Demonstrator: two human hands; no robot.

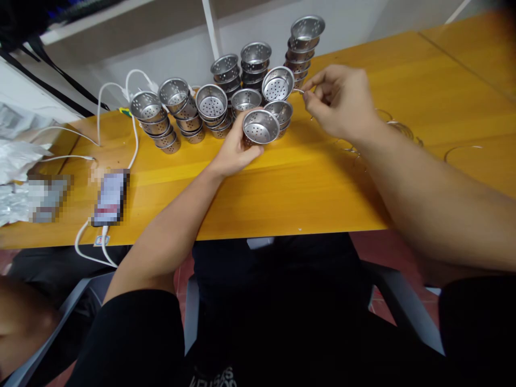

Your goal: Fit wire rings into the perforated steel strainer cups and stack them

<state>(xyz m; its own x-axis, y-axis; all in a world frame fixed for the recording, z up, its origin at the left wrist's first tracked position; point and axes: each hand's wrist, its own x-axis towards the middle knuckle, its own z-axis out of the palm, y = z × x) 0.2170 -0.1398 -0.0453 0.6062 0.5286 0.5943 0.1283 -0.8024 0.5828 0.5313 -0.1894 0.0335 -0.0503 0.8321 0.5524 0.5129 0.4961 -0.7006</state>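
My left hand [234,150] grips a small perforated metal cup [260,127] resting on the yellow table [282,188], tilted toward me. My right hand [342,99] is pinched on a thin wire handle attached to another perforated cup [278,83], which it holds tipped up above a short stack. Several stacks of the same steel cups [226,102] stand in a row just behind both hands.
Thin wire rings [403,129] lie on the table to the right. A phone [110,196] with white cables [121,107] lies at the left, beside crumpled plastic wrapping [16,161]. A white wall and shelf rise behind the table. Another person's limb shows at the bottom left.
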